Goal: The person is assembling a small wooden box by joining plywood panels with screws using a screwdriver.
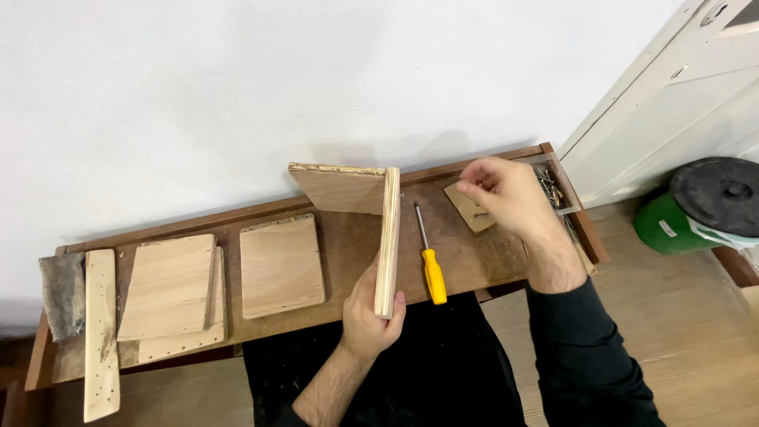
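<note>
Plywood board (387, 241) standing on edge near the middle of the tabletop (490, 257), gripped at its near end by the left hand (371, 312), thumb on one face and fingers wrapped behind the other. Joined at its far end to a second board (340, 188) at a right angle, that one standing upright along the back and reaching toward the left. Right hand (506, 194) over the far right corner of the tabletop, fingertips pinched together; impossible to tell whether anything small sits between them. Hands well apart from each other.

Just beneath the right hand, a small brown wooden piece (468, 209) lying flat. Beyond it, a small tray of screws (553, 192) at the tabletop's right edge. Yellow-handled screwdriver (431, 265) lying just right of the upright board, handle toward the near edge, shaft pointing away.

Left of the upright board, a flat square panel (281, 265). Further left, two stacked panels (170, 289), the lower one showing a row of holes along its near edge. Beside these, a narrow strip with holes (101, 332) overhanging the near edge, and a grey sanding block (62, 292) at the far left end.

On the floor at right, a green bucket with a black lid (700, 209).
</note>
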